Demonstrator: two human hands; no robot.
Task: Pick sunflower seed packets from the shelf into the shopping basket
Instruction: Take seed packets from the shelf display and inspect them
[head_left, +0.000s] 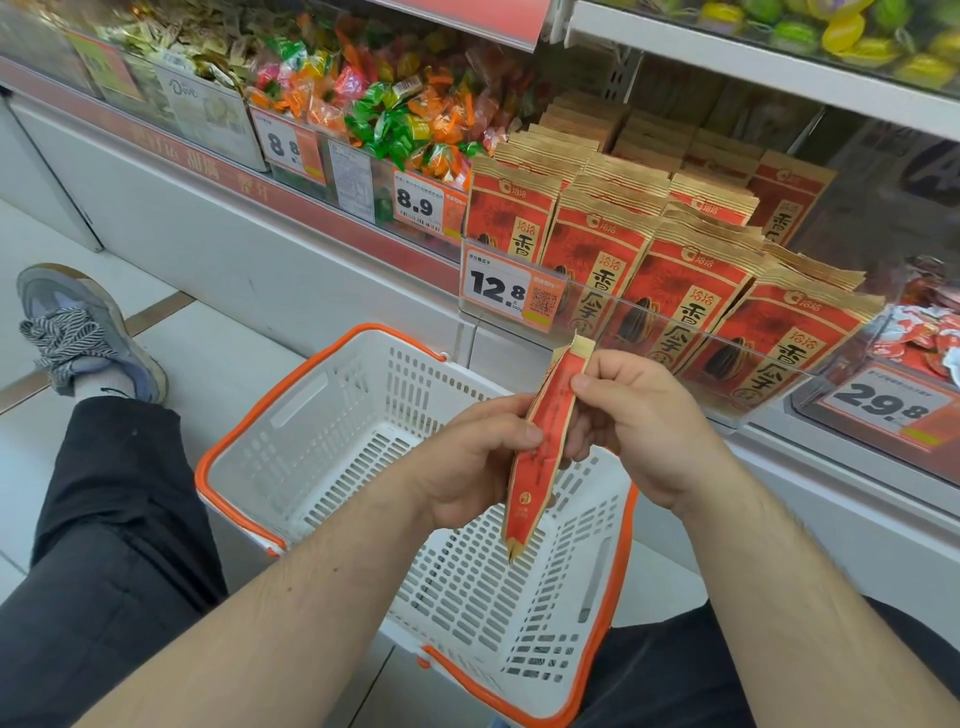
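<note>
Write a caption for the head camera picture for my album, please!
Both hands, left and right, hold a red seed packet above the white shopping basket.

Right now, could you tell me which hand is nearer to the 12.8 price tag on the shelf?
The right hand. It sits just below and to the right of the 12.8 price tag, gripping the packet's upper part; the left hand holds it lower, over the basket.

One seed packet (540, 447) sits between the two hands, left hand (467, 467) and right hand (639, 431). One basket (332, 415) lies below them. Four front rows of packets (675, 280) stand beyond the right hand, with four price tags (511, 292) along the shelves.
</note>
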